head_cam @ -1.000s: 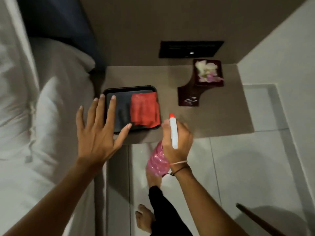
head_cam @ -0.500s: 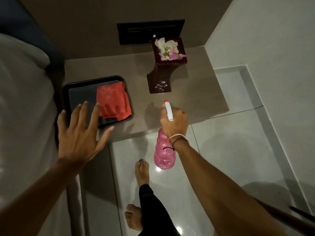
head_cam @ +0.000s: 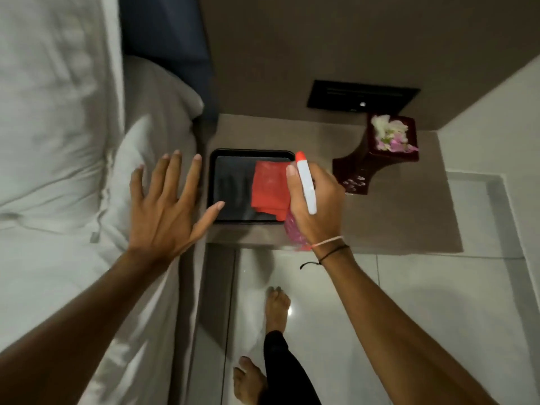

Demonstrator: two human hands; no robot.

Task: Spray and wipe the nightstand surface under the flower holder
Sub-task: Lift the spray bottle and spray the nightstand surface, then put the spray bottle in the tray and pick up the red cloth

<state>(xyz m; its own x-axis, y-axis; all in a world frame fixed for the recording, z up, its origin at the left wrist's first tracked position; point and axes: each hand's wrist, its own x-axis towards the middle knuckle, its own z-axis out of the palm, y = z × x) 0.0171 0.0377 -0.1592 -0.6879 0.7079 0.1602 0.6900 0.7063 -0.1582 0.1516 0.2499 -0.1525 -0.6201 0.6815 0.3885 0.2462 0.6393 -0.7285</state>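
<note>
The brown nightstand (head_cam: 403, 217) stands against the wall. A dark red flower holder (head_cam: 377, 159) with white and pink petals sits at its back right. My right hand (head_cam: 315, 206) grips a pink spray bottle (head_cam: 295, 233) with a white, orange-tipped nozzle, held over the nightstand's front edge, left of the holder. A red cloth (head_cam: 270, 190) lies in a black tray (head_cam: 230, 188) on the left half. My left hand (head_cam: 166, 211) hovers with fingers spread over the bed edge, just left of the tray.
A bed with white sheets and pillows (head_cam: 58, 141) fills the left side. A black wall panel (head_cam: 362, 96) is set above the nightstand. Glossy white floor tiles (head_cam: 423, 302) lie in front, with my bare feet (head_cam: 274, 308) on them.
My right hand has lifted the spray bottle up and leftward over the nightstand's front edge, close to the tray. My left hand stays spread near the tray. The camera view has swung.
</note>
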